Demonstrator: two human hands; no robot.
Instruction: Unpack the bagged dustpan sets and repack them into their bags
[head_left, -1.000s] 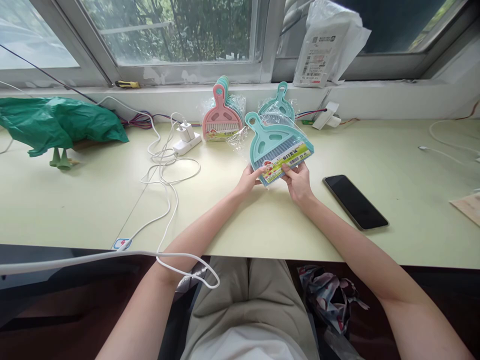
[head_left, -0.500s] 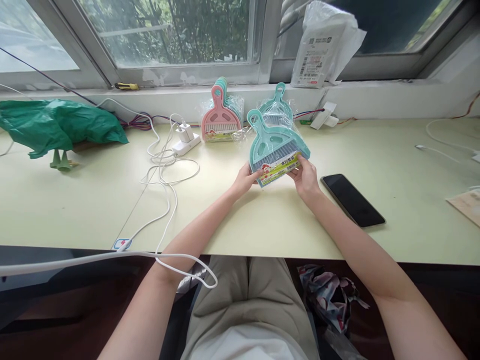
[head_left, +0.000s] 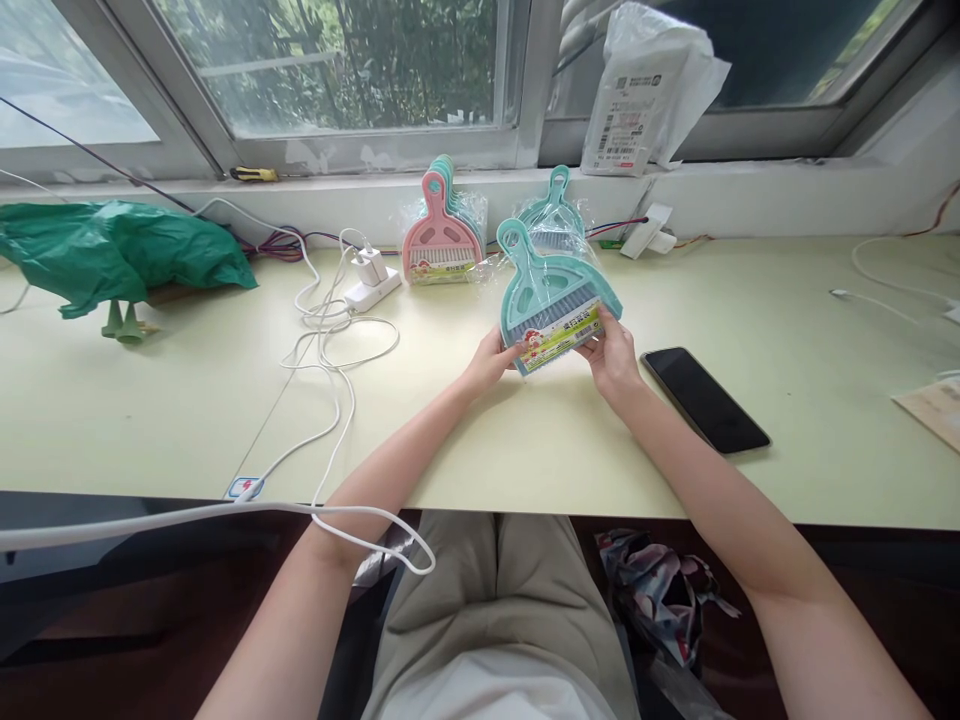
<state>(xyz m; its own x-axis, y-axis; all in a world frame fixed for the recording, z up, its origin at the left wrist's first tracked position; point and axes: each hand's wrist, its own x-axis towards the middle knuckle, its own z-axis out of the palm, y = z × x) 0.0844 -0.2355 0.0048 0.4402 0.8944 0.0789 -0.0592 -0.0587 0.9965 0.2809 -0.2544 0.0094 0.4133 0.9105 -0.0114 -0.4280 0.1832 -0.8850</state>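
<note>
Between my two hands is a mint-green dustpan and brush set [head_left: 555, 290] in clear plastic wrap, its handle toward the window and its printed label facing me. My left hand [head_left: 491, 360] grips the lower left corner, thumb on the front. My right hand [head_left: 611, 350] is closed on the lower right corner; some fingers are hidden behind the set. Just beyond it, another green dustpan set [head_left: 556, 215] leans upright against the wall. To its left stands a row of wrapped dustpan sets [head_left: 441, 235], with a pink one in front and green ones behind.
A black phone [head_left: 705, 400] lies by my right forearm. White cables [head_left: 330, 350] and a power strip [head_left: 375, 288] spread over the left of the table [head_left: 480, 450]. Farther left is a green plastic bag [head_left: 120, 250]. A white package [head_left: 645, 95] stands on the sill.
The green set in my hands has tilted very slightly, and the glare on its wrap and label has shifted. Both hands stay in nearly the same place.
</note>
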